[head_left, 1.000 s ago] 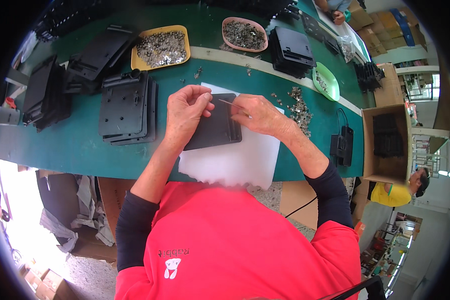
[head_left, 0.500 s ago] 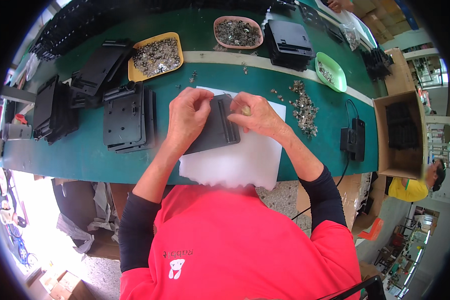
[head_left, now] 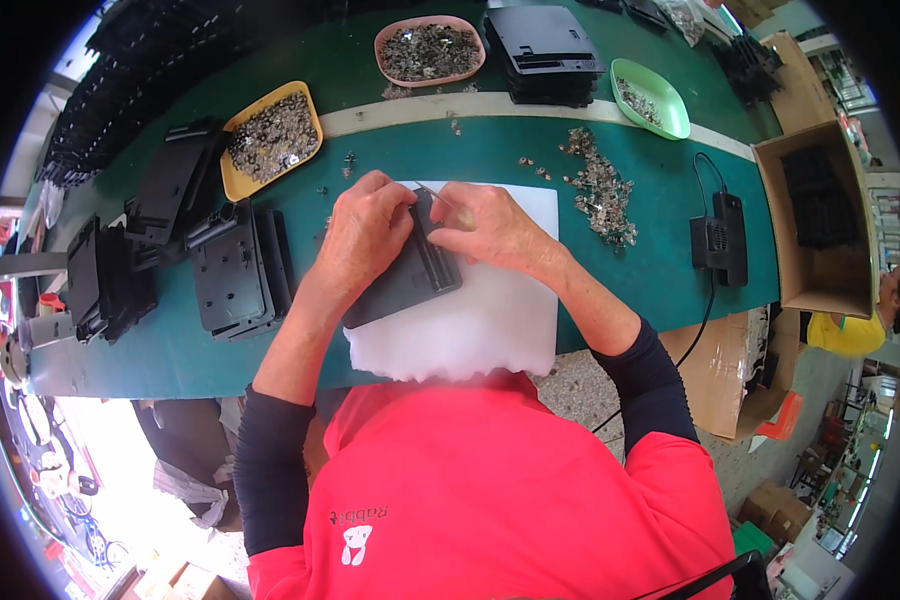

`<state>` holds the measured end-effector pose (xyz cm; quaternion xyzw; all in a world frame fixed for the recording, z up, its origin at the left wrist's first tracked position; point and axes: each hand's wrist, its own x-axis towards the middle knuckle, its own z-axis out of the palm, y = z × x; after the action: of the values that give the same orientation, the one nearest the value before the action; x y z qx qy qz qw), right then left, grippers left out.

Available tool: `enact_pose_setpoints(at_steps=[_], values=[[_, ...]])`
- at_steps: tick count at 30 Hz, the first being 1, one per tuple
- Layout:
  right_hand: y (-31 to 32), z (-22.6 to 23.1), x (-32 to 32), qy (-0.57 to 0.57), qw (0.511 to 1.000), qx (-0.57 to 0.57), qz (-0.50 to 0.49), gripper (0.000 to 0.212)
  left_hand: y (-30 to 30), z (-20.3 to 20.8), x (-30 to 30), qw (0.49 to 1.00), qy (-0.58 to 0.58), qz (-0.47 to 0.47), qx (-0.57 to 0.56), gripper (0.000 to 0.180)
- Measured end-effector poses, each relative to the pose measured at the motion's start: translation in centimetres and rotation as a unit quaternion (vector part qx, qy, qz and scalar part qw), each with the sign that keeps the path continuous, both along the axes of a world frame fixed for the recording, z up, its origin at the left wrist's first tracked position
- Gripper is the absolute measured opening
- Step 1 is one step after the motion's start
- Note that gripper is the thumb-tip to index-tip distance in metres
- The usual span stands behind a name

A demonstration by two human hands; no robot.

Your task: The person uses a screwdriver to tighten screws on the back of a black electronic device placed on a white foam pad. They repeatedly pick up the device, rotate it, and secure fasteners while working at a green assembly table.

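A flat black plastic panel (head_left: 405, 287) with a raised rib along its right side lies tilted on a white foam sheet (head_left: 510, 315). My left hand (head_left: 368, 228) is at the panel's upper left, thumb and fingers pinched together near its far edge. What they pinch is too small to tell. Just to the right, my right hand (head_left: 492, 228) is closed over the panel's upper right corner. A thin pale sliver shows at its fingertips, of a kind I cannot make out. Both hands partly cover the panel.
Small metal clips fill a yellow tray (head_left: 315, 132) and a pink tray (head_left: 378, 62); fewer lie in a green tray (head_left: 678, 112). A loose clip pile (head_left: 602, 195) lies right of the foam. Black panels are stacked left (head_left: 232, 270) and far (head_left: 540, 40). A black power adapter (head_left: 732, 240) sits right.
The view has shifted, so the tabletop things sit differently in the picture. My right hand has come nearer my left, its fingers now over the panel's far right corner.
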<state>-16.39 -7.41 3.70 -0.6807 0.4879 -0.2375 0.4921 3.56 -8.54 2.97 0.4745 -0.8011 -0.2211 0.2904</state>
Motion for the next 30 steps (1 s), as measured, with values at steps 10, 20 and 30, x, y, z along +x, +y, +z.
enact_pose_setpoints(at_steps=[10, 20, 30], values=[[0.0, -0.7, 0.1, -0.020, 0.998, -0.056, -0.018, 0.025, 0.2, 0.8, -0.7, 0.983, -0.172, -0.040, -0.052, 0.015], [-0.2, -1.0, -0.2, 0.000, 1.000, -0.018, 0.004, 0.031, 0.1, 1.8, -1.5, 0.976, -0.198, -0.066, -0.054, 0.012], [0.0, -0.1, 0.1, 0.007, 0.999, 0.021, -0.030, 0.031, -1.3, 2.8, -1.0, 0.976, -0.186, -0.108, -0.019, 0.005]])
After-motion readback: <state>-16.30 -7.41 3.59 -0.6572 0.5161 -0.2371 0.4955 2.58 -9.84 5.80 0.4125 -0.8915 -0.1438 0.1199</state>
